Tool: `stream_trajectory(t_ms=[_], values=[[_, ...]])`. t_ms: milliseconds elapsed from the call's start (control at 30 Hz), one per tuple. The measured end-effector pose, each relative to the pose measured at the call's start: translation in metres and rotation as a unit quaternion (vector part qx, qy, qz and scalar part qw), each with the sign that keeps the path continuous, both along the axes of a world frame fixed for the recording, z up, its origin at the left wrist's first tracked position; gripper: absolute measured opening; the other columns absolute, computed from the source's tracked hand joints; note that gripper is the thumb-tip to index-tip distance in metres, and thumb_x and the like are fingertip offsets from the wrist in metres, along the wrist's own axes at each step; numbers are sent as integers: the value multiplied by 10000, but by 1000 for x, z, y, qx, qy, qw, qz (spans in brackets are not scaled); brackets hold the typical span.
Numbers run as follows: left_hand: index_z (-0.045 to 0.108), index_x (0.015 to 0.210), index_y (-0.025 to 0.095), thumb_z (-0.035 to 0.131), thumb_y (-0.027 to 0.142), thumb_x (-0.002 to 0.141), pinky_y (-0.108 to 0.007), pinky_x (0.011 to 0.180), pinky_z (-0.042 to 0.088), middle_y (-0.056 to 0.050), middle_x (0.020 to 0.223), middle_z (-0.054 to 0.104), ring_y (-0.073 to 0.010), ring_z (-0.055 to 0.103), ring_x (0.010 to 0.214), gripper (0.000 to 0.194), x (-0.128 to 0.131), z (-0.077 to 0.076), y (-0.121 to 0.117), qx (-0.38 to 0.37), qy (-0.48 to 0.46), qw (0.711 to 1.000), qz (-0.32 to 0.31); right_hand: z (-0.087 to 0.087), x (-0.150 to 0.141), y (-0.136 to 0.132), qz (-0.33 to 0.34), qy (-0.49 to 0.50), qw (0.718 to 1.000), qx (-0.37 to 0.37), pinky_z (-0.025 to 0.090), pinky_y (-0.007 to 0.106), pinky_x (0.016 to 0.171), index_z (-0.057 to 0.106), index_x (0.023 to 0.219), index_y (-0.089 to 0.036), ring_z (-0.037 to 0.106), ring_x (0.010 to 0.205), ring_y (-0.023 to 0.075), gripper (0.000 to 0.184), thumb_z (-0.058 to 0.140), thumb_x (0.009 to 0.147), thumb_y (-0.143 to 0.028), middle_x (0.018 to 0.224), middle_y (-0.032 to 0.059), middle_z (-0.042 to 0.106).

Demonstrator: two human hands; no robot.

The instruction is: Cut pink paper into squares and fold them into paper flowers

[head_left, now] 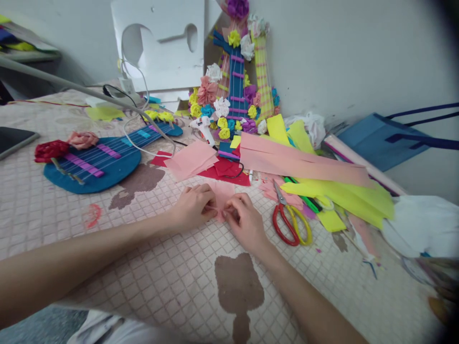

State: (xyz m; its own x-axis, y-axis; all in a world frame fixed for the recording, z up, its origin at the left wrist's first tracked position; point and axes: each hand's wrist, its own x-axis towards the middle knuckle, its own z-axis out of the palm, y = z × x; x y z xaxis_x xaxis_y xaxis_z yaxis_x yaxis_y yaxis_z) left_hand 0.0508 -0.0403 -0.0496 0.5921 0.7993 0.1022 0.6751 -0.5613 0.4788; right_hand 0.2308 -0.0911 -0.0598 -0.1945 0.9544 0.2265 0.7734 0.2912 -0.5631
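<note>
A piece of pink crepe paper (221, 192) is held low over the table in front of me, pinched and gathered along its near edge. My left hand (195, 205) is closed on its left side, thumb and fingers together. On the right side, my right hand (245, 217) pinches the same paper, its fingertips close to those of the left. Just beyond lie a stack of pink paper squares (191, 160) and red paper (229, 173). Scissors with one red and one yellow handle (287, 220) rest to the right of my right hand.
A blue guitar-shaped craft (103, 165) with paper roses lies at left. A white glue gun (203, 128) stands behind the squares, before flower-covered guitars (236, 91). Pink strips (301, 162) and yellow strips (344, 196) spread to the right. A cable (125, 98) arches over the left side.
</note>
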Motion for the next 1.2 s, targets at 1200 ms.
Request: stream_trajectory(t_ms=[1200], values=[[607, 803, 186, 566, 201, 786, -366, 788, 400, -45, 945, 540, -218, 516, 955, 47, 0, 3, -5, -32, -72, 997, -10, 10, -2, -5, 33, -37, 999, -16, 484, 333, 773, 515, 889, -221, 552, 905, 191, 192, 644, 749, -239, 1017, 42, 489]])
